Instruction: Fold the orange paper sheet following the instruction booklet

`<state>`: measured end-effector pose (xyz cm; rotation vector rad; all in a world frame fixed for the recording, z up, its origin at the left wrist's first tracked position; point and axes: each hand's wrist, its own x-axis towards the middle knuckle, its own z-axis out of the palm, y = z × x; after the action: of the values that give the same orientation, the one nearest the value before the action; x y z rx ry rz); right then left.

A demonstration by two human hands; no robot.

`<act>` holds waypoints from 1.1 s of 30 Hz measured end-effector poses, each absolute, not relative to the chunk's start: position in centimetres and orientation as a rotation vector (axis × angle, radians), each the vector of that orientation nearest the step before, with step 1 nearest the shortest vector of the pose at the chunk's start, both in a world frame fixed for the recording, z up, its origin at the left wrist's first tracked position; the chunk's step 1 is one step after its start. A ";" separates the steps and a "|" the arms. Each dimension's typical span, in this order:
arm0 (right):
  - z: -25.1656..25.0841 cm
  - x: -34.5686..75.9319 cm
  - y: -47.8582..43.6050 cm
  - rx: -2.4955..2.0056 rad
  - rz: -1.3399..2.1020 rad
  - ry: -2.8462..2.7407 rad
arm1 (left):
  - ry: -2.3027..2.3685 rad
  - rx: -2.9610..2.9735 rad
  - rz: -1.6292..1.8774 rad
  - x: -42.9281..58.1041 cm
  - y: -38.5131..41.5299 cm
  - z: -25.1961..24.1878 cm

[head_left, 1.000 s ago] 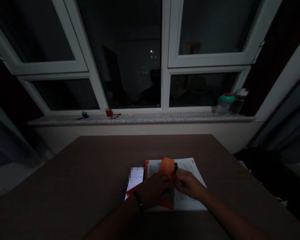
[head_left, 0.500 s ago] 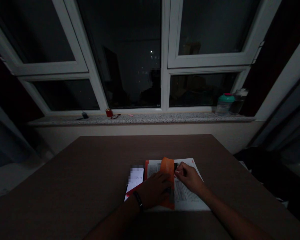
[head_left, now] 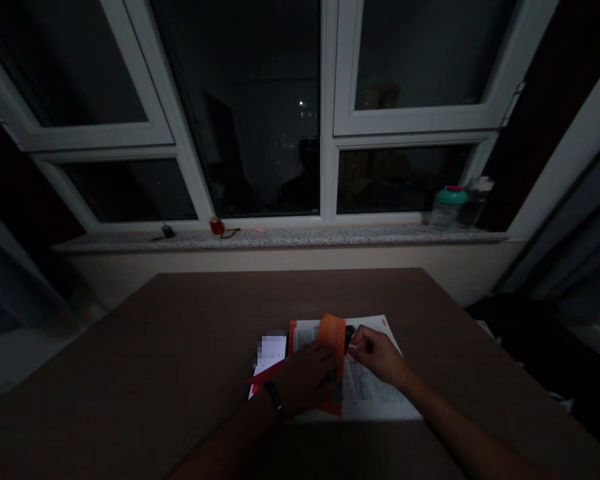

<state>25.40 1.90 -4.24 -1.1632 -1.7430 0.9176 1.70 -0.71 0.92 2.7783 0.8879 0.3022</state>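
An open printed booklet point(head_left: 373, 387) lies on the table, with an orange sheet point(head_left: 333, 329) curling up across its middle. My left hand point(head_left: 307, 377) rests palm down on that sheet, fingers slightly spread, a dark band round its wrist. Close to the sheet's right edge, my right hand point(head_left: 375, 353) has thumb and fingers pinched together. A small pale pink bit shows at those fingertips, too small to name. Under the left wrist sticks out a red strip point(head_left: 265, 375), lying across a phone with a lit screen point(head_left: 273, 350).
The brown table point(head_left: 180, 347) reaches to the wall below a speckled windowsill point(head_left: 300, 237). On the sill stand a small red jar point(head_left: 217, 226), a dark little bottle point(head_left: 167, 231) and a clear container with a teal lid point(head_left: 450, 207). Dark fabric point(head_left: 510, 320) lies beyond the right table edge.
The orange sheet's right edge has shifted slightly left, uncovering a little more of the printed page. The red strip's left end has moved slightly. Both hands stay in nearly the same place.
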 end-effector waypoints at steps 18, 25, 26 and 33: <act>-2.7 25.0 0.2 -0.974 0.662 -2.120 | 0.734 2.782 0.282 1.6 -1.0 0.9; -2.6 24.7 0.2 -0.877 0.429 -2.289 | 0.726 2.773 0.273 1.6 -0.9 0.7; -2.7 24.7 0.4 -0.914 0.390 -2.275 | 0.732 2.778 0.262 1.7 -0.9 0.9; -3.5 24.9 0.7 -1.020 0.352 -2.164 | 0.747 2.800 0.229 1.8 -1.1 1.4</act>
<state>24.95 0.66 -3.47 -1.0199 -2.1637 0.3523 1.82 -1.13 1.39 2.8002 0.7472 0.2285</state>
